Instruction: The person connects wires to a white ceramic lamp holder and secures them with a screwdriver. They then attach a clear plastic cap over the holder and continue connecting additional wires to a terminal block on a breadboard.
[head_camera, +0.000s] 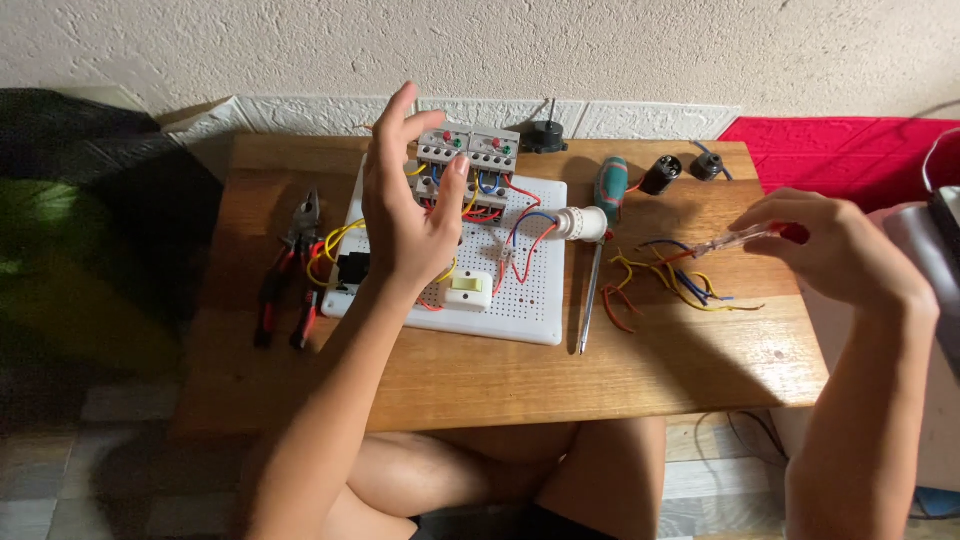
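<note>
Left hand: the left hand (405, 215) is being held up open over the white perforated wiring board (530, 300), fingers spread, nothing gripped, not touching it as far as can be told.
Right hand: the right hand (835, 250) is being kept closed on a thin clear-handled tester screwdriver (735, 238), pinched at its right end.
Tool axis: the tester is being held roughly level, long axis running left-right, tip pointing left toward the board, which is lying well off to the left.
Below the tip: a loose bundle of coloured wires (670, 275) is lying near the wooden table's (450, 380) right edge.
Board: grey breaker modules (468, 150) are sitting at its far edge.
Nearer hand: board — left one; wires — right one.
Also around: red-handled pliers (290, 270) by the left edge, a long green-handled screwdriver (600, 240) just right of the board.
</note>
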